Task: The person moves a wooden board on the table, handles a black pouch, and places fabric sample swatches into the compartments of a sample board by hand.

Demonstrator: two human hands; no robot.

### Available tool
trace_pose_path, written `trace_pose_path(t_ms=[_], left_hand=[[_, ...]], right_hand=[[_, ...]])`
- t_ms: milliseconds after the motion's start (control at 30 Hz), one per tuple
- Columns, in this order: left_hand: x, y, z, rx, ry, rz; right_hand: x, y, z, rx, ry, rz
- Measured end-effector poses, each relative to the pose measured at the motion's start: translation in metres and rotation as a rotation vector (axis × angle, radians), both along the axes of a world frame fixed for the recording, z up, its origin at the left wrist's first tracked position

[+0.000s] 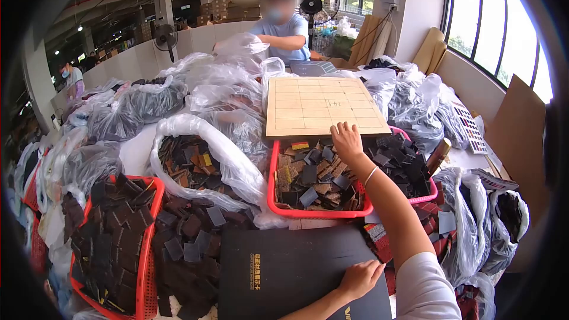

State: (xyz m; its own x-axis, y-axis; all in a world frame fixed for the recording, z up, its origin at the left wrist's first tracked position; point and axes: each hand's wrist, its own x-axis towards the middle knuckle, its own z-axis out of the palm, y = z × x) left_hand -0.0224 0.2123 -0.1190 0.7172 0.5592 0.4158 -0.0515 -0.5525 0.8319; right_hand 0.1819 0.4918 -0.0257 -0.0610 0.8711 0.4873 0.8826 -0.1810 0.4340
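Note:
My right hand (347, 140) grips the near edge of a pale wooden board (323, 105) marked with a drawn grid. Its near edge lies above a red basket (320, 213) of brown, grey and black carpet swatches (309, 174) and a pink basket (434, 192) of dark swatches. Lower down, my left hand (359, 279) lies at the right side of a large black sample board (278, 266) with gold lettering. Its fingers are curled over that edge, and their undersides are hidden.
Another red basket (150, 249) of dark swatches stands at the left. An open plastic bag (228, 157) holds more swatches. Filled plastic bags (228, 86) crowd the far side, where a masked person (288, 35) works. More bags (468, 219) stand at the right.

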Motion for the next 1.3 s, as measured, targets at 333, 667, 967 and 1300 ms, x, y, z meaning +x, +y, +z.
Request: trace_pose_path(t_ms=[333, 667, 967, 1300], left_hand=[[0.004, 0.004, -0.001, -0.048, 0.016, 0.047], [0.008, -0.001, -0.009, -0.142, -0.003, 0.035], [0.008, 0.003, -0.011, -0.146, 0.004, 0.041], [0.006, 0.006, -0.011, -0.165, 0.023, -0.013]], right_hand=[[0.021, 0.061, -0.023, -0.036, -0.017, -0.003], [0.037, 0.076, 0.079, -0.037, 0.288, 0.05], [0.092, 0.117, 0.106, -0.031, 0.366, 0.162], [0.073, 0.113, 0.115, 0.007, 0.46, 0.171]])
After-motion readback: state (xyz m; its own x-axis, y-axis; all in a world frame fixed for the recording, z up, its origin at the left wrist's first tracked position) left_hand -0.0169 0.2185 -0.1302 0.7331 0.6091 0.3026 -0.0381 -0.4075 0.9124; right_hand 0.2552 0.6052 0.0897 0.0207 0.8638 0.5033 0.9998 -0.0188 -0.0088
